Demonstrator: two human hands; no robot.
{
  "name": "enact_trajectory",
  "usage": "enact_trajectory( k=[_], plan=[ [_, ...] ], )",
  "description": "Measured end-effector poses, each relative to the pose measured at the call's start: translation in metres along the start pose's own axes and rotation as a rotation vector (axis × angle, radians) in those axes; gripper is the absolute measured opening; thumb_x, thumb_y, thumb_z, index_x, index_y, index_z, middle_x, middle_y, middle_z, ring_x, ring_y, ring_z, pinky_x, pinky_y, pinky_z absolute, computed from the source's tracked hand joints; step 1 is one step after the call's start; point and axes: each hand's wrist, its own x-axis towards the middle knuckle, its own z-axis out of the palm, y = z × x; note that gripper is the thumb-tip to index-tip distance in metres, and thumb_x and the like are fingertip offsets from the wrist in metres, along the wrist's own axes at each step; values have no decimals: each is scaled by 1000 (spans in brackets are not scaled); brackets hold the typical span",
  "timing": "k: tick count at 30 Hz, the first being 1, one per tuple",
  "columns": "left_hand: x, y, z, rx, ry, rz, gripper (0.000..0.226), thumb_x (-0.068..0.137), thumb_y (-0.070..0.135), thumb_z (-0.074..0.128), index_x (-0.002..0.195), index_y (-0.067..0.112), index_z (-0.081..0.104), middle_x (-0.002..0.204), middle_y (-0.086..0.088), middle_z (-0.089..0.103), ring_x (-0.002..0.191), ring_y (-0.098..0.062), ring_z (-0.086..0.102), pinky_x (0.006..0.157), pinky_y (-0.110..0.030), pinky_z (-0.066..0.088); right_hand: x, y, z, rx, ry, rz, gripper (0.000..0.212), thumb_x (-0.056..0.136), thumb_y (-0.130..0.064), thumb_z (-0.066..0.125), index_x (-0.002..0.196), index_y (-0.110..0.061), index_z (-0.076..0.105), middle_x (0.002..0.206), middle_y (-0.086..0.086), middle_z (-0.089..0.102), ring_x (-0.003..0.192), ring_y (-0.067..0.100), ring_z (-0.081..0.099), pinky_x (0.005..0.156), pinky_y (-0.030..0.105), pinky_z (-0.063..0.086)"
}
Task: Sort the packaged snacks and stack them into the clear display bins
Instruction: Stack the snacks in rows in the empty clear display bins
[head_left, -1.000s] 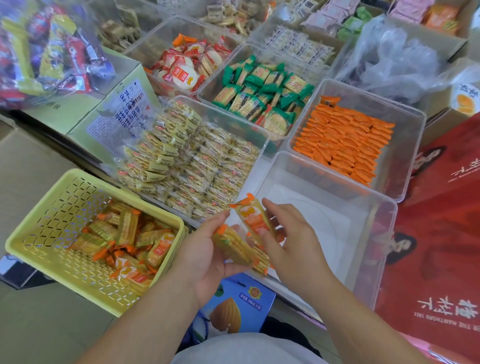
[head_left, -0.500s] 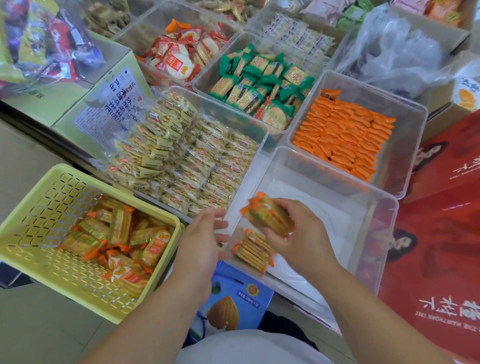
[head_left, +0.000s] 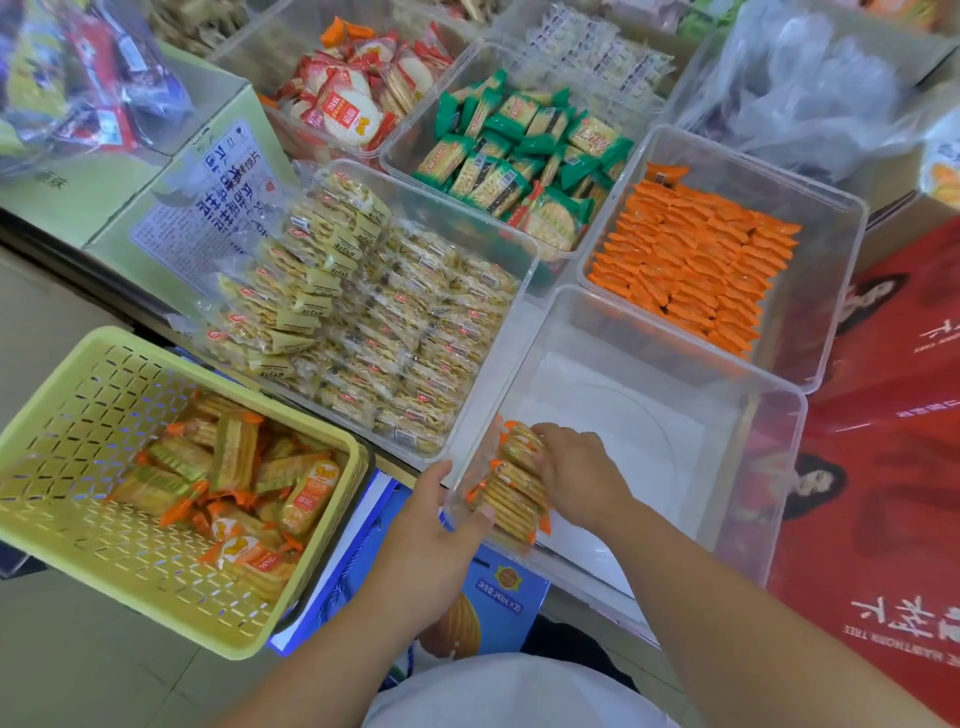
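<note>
Clear bin, nearest me. Yellow basket, left of it, with loose packs (jumbled). My left hand grips the bin's near corner wall. My right hand holds the top pack. Orange-ended cracker packs: stacked inside that corner.

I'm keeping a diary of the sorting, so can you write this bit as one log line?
step: stacking | right hand: grips orange-ended cracker packs | place: near-left corner of clear plastic bin | left hand: at that corner
</note>
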Motion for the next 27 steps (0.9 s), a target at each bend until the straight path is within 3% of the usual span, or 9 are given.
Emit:
enact_trajectory(
  k=[4, 7, 10, 13, 17, 19, 21, 24, 27],
  plan=[
    [0, 3, 0, -52, -53, -11, 76, 98, 39, 66, 159, 40, 21, 162, 8, 34, 142, -21, 43, 114, -47, 43, -4, -1, -4, -17, -151, 123, 50, 104, -15, 39, 148, -38, 33, 128, 11, 37, 98, 36, 58, 84, 44, 54],
    [-2, 6, 1, -36, -131, 18, 79, 100, 36, 63, 162, 35, 15, 165, 11, 25, 138, -6, 32, 112, -33, 34, -4, -12, 2, 163, -215, 212, 57, 103, -9, 38, 151, -36, 25, 134, 15, 32, 85, 35, 60, 71, 46, 57],
    [-4, 5, 2, -70, -129, 14, 77, 101, 34, 61, 162, 34, 14, 165, 10, 23, 143, -10, 30, 110, -32, 32, -7, -19, 11, 272, -180, 217, 63, 101, -9, 37, 156, -33, 19, 149, 15, 22, 90, 27, 57, 83, 35, 47],
    [-7, 6, 3, -87, -112, -9, 76, 102, 34, 60, 162, 37, 14, 165, 10, 23, 149, -17, 32, 109, -33, 36, -9, -22, 14, 305, -161, 203, 66, 100, -8, 35, 158, -32, 14, 156, 14, 13, 105, 31, 57, 94, 34, 44],
    [-13, 6, 5, -70, -39, -6, 73, 101, 33, 62, 161, 36, 20, 150, 15, 34, 109, 4, 56, 71, -5, 48, -10, -15, 12, 247, -214, 183, 73, 100, -13, 40, 161, -34, 4, 164, 12, 3, 107, 27, 54, 89, 31, 42],
    [-20, 4, 0, -2, 20, 47, 66, 99, 37, 64, 157, 37, 30, 145, 5, 51, 105, 0, 62, 79, -12, 50, -11, -13, 10, 159, -231, 180, 78, 100, -26, 48, 160, -40, -1, 168, 8, -4, 128, 31, 51, 94, 35, 43],
    [-30, 1, -15, 30, 95, 142, 50, 98, 39, 65, 144, 37, 47, 119, 9, 61, 80, 7, 63, 70, -9, 47, -13, -14, 7, 46, -224, 177, 84, 97, -42, 53, 159, -44, -4, 170, 5, -5, 143, 37, 38, 107, 43, 40],
    [-42, -6, -53, 3, 258, 285, 22, 94, 31, 71, 111, 44, 68, 108, 17, 68, 71, 3, 59, 61, -12, 47, -15, -17, 4, -22, -210, 178, 87, 95, -54, 54, 158, -46, -6, 170, 4, -2, 146, 41, 32, 112, 49, 36],
    [-44, -14, -107, 5, 430, 325, 15, 89, 34, 77, 96, 45, 69, 90, 13, 70, 66, -9, 59, 57, -23, 52, -20, -21, 0, -38, -196, 207, 88, 94, -58, 53, 158, -45, -6, 170, 4, -1, 143, 41, 38, 109, 48, 39]
  ],
)
